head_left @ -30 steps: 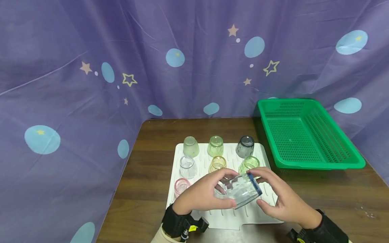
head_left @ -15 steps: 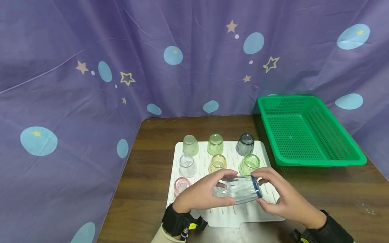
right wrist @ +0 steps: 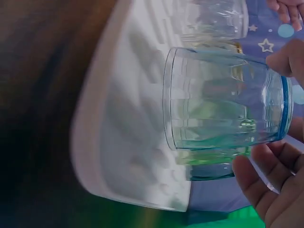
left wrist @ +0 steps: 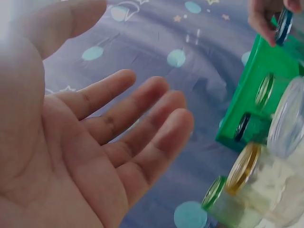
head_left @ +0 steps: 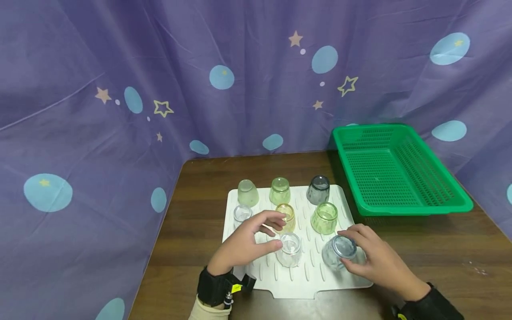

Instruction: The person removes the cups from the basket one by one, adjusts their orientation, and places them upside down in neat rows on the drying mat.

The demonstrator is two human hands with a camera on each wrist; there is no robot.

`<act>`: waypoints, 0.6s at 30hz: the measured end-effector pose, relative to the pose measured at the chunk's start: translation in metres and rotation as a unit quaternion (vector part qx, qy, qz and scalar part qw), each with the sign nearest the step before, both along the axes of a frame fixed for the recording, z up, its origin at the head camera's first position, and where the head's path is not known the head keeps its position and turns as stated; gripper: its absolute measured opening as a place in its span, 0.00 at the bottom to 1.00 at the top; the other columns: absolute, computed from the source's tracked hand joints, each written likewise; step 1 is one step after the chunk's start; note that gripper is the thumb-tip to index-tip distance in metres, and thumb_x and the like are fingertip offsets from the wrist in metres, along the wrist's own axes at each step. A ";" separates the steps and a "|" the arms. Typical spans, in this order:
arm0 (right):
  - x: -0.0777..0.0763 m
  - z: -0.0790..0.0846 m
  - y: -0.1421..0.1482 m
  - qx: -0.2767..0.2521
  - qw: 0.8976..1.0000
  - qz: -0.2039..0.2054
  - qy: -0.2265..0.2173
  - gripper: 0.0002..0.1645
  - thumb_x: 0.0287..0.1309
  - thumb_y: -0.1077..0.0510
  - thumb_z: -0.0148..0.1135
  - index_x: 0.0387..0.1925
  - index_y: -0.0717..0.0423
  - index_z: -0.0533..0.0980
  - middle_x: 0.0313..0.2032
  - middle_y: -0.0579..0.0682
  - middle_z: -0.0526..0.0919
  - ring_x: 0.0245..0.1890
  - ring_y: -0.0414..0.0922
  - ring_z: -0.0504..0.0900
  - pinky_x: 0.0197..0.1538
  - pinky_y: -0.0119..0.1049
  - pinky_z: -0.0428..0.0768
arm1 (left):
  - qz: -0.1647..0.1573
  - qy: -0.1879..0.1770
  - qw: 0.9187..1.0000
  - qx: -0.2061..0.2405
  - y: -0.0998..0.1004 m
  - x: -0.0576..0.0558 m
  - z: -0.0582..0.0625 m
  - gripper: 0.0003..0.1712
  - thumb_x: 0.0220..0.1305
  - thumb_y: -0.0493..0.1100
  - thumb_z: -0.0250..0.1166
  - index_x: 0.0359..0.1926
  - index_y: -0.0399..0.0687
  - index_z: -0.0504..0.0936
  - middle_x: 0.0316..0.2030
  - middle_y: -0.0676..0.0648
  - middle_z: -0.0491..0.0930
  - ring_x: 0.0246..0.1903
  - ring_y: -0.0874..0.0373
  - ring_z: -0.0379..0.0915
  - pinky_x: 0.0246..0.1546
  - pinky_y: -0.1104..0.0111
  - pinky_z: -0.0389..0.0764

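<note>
My right hand (head_left: 370, 255) pinches a bluish glass tumbler (head_left: 335, 257) near its base, thumb on one side and fingers on the other. This tumbler is bottom-up over the tray's front right; in the right wrist view its rim is close to the white ridged tray (head_left: 296, 284), and whether they touch I cannot tell. My left hand (head_left: 244, 246) hovers over the tray's left part, palm bare and fingers loosely extended in the left wrist view. By its thumb is a clear tumbler (head_left: 290, 255). Behind stand a yellow tumbler (head_left: 289, 222) and a green tumbler (head_left: 324, 218).
Along the tray's back are a frosted green tumbler (head_left: 248, 194), a light green tumbler (head_left: 280, 191) and a dark grey tumbler (head_left: 318, 190). Another clear tumbler (head_left: 242, 214) is partly behind my left hand. A green plastic basket (head_left: 416, 210) sits at the back right of the wooden table (head_left: 192, 213).
My left hand has let go of the bluish tumbler and moved left. My right hand has turned the tumbler from lying sideways to bottom-up. The pink tumbler is now hidden behind my left hand.
</note>
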State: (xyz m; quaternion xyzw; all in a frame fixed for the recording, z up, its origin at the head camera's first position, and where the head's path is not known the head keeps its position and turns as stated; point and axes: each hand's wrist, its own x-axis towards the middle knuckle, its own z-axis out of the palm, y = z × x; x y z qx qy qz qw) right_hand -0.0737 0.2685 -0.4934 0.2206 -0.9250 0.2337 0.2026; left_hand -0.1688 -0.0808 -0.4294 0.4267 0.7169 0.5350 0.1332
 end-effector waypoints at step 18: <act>-0.011 -0.037 -0.009 0.014 0.997 -0.038 -0.069 0.33 0.44 0.51 0.85 0.52 0.53 0.80 0.45 0.44 0.77 0.43 0.38 0.78 0.41 0.37 0.84 | 0.165 -0.007 0.985 -0.042 -0.008 -0.035 -0.025 0.29 0.71 0.47 0.68 0.70 0.50 0.72 0.49 0.49 0.81 0.48 0.55 0.81 0.51 0.64 0.83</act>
